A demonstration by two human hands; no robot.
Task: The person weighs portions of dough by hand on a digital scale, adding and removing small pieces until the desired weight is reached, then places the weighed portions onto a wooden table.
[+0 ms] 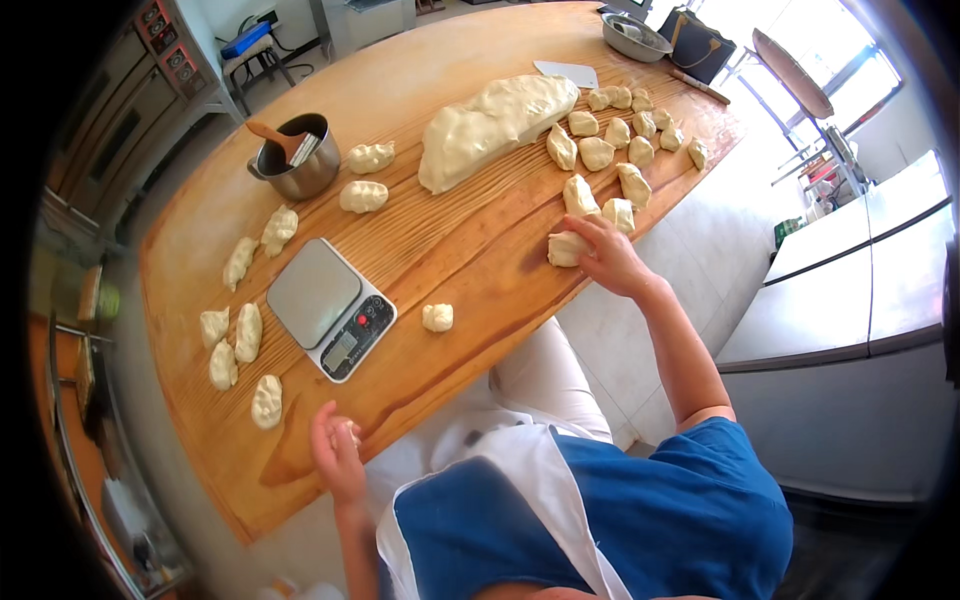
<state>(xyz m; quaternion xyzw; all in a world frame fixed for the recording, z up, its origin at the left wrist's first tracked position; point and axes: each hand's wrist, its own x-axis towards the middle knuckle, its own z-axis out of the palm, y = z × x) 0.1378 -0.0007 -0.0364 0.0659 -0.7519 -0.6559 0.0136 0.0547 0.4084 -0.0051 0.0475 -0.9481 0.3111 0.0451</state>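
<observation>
My right hand [616, 259] is at the table's near edge, its fingers and thumb around a piece of pale dough [565, 249] resting on the wood. More cut dough pieces [597, 154] lie just beyond it, beside a long slab of dough [495, 127]. Low on the left, my left hand [337, 450] hovers by the table edge with fingers loosely curled and apart; I see no dough piece in it. Between the hands are a digital kitchen scale [315, 292] with a bare platform and a small dough lump [438, 318].
Several shaped dough pieces [249, 332] lie left of the scale. Behind it stands a metal pot [304, 169] holding a wooden-handled brush [279, 139]. At the far end are a white scraper [568, 73], a metal bowl [637, 39] and a rolling pin [699, 86]. A steel-topped counter [817, 300] is on the right.
</observation>
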